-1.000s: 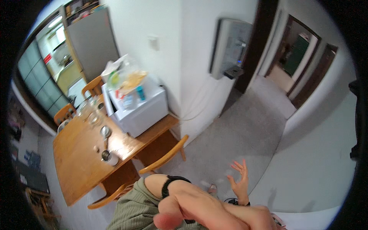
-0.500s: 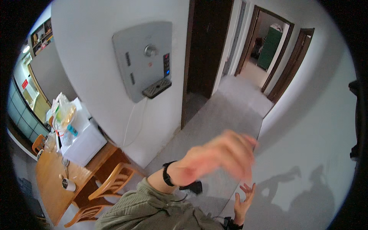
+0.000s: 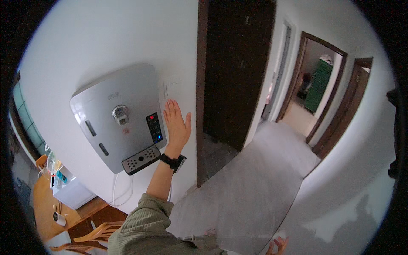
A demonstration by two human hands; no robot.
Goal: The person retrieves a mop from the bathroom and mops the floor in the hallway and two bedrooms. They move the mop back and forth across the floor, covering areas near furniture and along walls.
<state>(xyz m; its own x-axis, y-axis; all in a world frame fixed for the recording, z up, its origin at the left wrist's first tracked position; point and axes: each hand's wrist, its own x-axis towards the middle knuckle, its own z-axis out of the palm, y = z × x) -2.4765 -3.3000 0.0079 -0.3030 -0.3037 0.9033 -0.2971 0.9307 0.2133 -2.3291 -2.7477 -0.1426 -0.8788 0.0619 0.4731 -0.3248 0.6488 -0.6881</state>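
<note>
Head view: the left hand (image 3: 177,129) lies flat, fingers straight and thumb out to the right, grasping nothing. Its fingertips are at the lower edge of the pale switch plate (image 3: 171,89) on the wall, just right of the water dispenser (image 3: 114,136); whether they touch it, I cannot tell. To reach the plate cleanly, it would seem best to lead with one fingertip, wrist straight, palm clear of the dispenser's lit button panel (image 3: 155,127). The plate faces out from the wall; its outline looks nearly square, its lower edge meets the fingertips, so no long axis stands out. The dispenser also faces outward, its long axis running roughly up and down, leaning in this view. Of the right hand (image 3: 278,245), only bent fingers show at the lower edge; its grasp cannot be told. Farther out, at lower left, a bench (image 3: 40,199) carries a white box (image 3: 78,194) and a cup (image 3: 60,219).
</note>
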